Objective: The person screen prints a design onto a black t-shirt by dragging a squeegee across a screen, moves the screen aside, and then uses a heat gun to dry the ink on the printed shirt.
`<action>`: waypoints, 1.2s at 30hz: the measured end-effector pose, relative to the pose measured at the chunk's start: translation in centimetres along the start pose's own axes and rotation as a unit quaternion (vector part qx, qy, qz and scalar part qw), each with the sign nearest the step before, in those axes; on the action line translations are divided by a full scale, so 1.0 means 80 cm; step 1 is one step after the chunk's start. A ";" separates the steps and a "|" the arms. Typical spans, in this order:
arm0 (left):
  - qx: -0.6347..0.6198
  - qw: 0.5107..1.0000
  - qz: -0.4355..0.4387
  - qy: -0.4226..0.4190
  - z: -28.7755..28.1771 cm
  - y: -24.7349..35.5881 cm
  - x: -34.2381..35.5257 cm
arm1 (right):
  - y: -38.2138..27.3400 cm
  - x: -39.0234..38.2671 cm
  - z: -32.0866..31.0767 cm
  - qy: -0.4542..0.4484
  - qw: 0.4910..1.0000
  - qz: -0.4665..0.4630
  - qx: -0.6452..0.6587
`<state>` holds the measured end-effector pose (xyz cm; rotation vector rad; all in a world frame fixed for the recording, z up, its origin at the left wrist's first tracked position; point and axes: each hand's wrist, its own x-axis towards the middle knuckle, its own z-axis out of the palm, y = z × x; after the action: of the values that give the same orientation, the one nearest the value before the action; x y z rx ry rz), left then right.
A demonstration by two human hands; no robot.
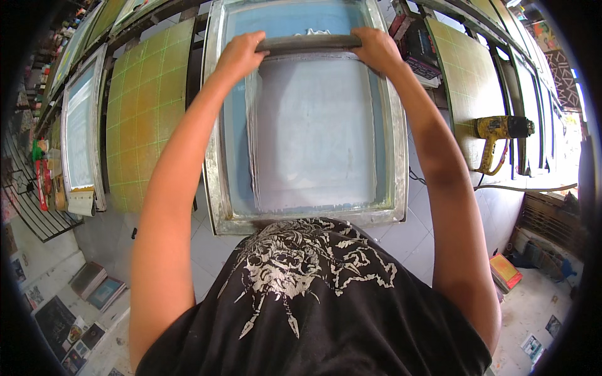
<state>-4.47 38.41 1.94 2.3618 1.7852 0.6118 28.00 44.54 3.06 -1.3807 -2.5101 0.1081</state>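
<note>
Both my arms stretch forward over a screen printing frame with a metal rim and blue-edged pale mesh. A long squeegee lies across the far part of the mesh. My left hand is closed round its left end, and my right hand round its right end. White ink sits in a small ridge just beyond the squeegee. Along the left side of the mesh run thin raised streaks of ink. The squeegee's blade edge is hidden from me.
Boards with green grid lines flank the frame on both sides. A yellow and black heat gun lies on the right board, its cable trailing. Another screen frame stands at left. Books lie lower left.
</note>
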 end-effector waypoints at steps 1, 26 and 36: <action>0.002 1.000 0.003 0.014 0.006 0.009 -0.012 | 0.001 -0.015 0.012 0.012 1.000 0.000 0.007; -0.083 0.992 -0.017 -0.095 -0.053 0.183 -0.326 | -0.149 -0.350 -0.064 -0.052 0.995 0.031 0.082; -0.079 0.995 0.013 -0.051 -0.060 0.199 -0.371 | -0.168 -0.388 -0.079 -0.015 0.997 -0.010 0.075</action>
<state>1.28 5.00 4.28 2.2703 1.6042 0.6015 34.49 10.81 5.51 -1.3031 -2.4827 0.3079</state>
